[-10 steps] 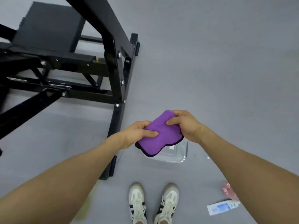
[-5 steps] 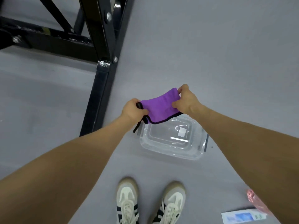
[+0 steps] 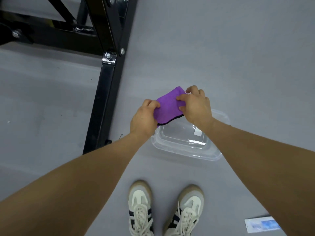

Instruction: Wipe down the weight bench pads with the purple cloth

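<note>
Above clear tub (image 3: 185,147): purple cloth (image 3: 167,108), lowered since a second ago.
Pinched by left hand (image 3: 144,116) and right hand (image 3: 196,106) fingers (bench frame (image 3: 105,92) beside; pads out of view).

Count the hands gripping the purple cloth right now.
2. The left hand grips the purple cloth at its left edge; the right hand pinches its right side. Both hold it above the clear plastic container on the floor.
</note>
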`<state>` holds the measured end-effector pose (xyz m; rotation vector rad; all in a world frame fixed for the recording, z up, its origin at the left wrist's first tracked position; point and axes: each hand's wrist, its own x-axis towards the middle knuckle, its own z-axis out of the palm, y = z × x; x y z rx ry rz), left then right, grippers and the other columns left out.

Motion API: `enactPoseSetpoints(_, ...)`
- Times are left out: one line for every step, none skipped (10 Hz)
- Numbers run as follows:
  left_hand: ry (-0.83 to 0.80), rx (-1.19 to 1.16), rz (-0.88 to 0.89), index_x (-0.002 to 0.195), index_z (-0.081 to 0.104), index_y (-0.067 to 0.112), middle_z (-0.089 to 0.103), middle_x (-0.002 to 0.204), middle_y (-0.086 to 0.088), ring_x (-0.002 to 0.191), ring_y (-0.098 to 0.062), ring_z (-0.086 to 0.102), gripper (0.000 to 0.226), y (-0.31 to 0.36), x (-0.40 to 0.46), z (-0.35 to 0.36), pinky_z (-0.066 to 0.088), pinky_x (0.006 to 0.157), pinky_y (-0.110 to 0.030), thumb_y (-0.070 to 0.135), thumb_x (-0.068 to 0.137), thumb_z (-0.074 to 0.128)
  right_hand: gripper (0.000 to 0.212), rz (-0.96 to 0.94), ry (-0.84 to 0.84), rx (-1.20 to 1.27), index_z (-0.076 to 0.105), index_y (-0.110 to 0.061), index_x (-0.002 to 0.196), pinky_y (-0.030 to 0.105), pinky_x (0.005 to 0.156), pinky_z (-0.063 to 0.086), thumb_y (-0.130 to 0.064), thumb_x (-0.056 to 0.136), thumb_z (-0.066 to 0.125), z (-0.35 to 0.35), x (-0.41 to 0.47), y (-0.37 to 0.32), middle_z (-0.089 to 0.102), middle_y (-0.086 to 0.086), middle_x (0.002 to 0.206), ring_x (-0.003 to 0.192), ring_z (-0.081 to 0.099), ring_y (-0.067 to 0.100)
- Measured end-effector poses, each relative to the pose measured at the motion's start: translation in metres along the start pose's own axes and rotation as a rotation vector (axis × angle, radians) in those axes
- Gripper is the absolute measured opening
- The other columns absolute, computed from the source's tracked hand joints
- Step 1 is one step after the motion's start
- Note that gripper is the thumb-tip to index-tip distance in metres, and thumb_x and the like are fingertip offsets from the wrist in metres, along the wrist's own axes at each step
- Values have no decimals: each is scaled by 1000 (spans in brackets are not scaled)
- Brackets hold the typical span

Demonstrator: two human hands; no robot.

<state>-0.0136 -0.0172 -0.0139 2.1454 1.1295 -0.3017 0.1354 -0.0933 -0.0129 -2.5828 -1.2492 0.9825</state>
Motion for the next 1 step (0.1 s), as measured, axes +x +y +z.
enactPoseSetpoints(-121, 150, -9, 132, 47, 20, 41, 137, -2, 114, -29, 53, 52, 11, -2, -18, 48, 93, -42, 5, 84, 57, 46, 25, -66, -68, 51, -31, 134, 39, 106, 29, -18, 90, 58, -21, -17, 0, 32, 6, 142, 129, 33, 30)
